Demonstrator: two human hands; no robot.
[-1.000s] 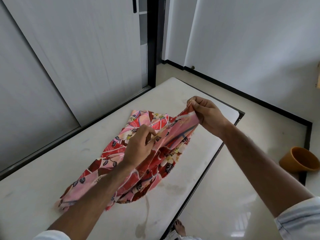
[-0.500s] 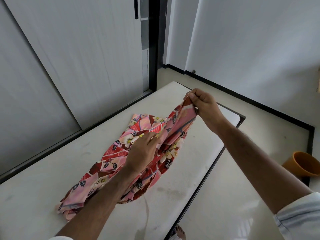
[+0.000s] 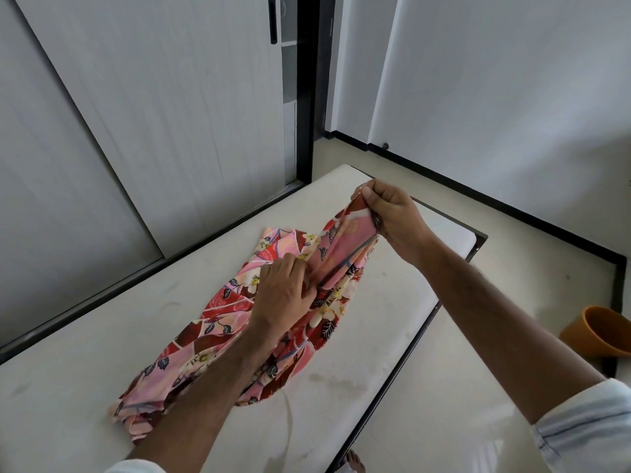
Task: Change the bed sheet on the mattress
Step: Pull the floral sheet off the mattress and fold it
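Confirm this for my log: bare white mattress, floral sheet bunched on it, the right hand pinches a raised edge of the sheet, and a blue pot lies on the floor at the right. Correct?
Not quite: the head view shows the pot is orange, not blue. The mattress, floral sheet and right hand are as stated.

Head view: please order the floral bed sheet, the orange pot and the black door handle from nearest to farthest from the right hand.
1. Floral bed sheet: pinched by the right hand.
2. Orange pot: on the floor, lower right.
3. Black door handle: upper left, on the sliding door.

Floral pink-red sheet [image 3: 235, 312], bunched, on bare mattress [image 3: 68, 387]
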